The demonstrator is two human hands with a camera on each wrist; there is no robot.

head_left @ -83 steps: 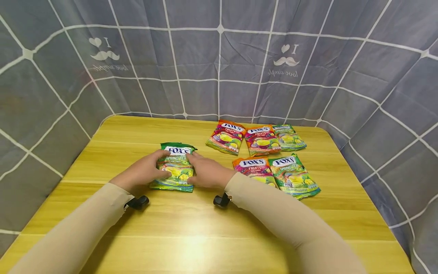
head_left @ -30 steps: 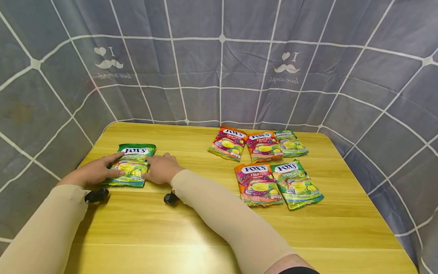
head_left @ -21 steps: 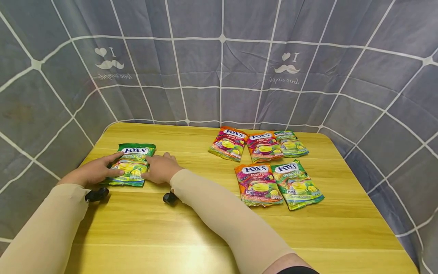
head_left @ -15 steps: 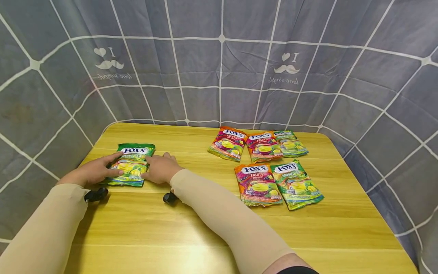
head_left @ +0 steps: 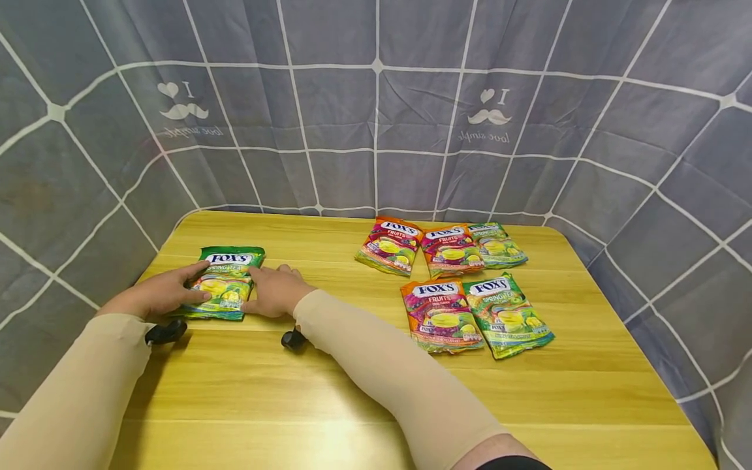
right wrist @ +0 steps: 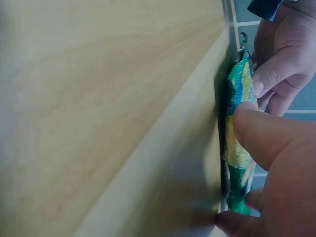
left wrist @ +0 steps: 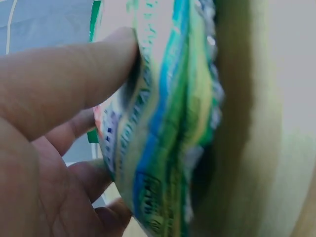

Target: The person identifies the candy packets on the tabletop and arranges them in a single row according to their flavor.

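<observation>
A green Fox's Spring Tea candy bag [head_left: 226,281] lies face up at the left of the wooden table, label toward the back. On its left side my left hand [head_left: 167,289] holds it, thumb on the lower face and fingers along the edge. My right hand [head_left: 277,290] holds the opposite side, thumb at the lower right. Up close in the left wrist view, the left thumb [left wrist: 106,66] presses the shiny wrapper [left wrist: 163,133] while the other fingers sit behind its edge. The right wrist view shows the right thumb [right wrist: 252,126] on the bag, with the left hand beyond.
At the back right, two orange-purple Fox's Fruits bags [head_left: 389,246] [head_left: 451,251] stand beside a green bag [head_left: 498,246]. In front of them lie another Fruits bag [head_left: 442,318] and a Spring Tea bag [head_left: 508,316]. A grey gridded curtain [head_left: 341,111] surrounds the wooden table [head_left: 305,405].
Both hands have carried the green candy bag leftward from left of the table's middle to the left side. Over the last second, hands and bag have stayed in place.
</observation>
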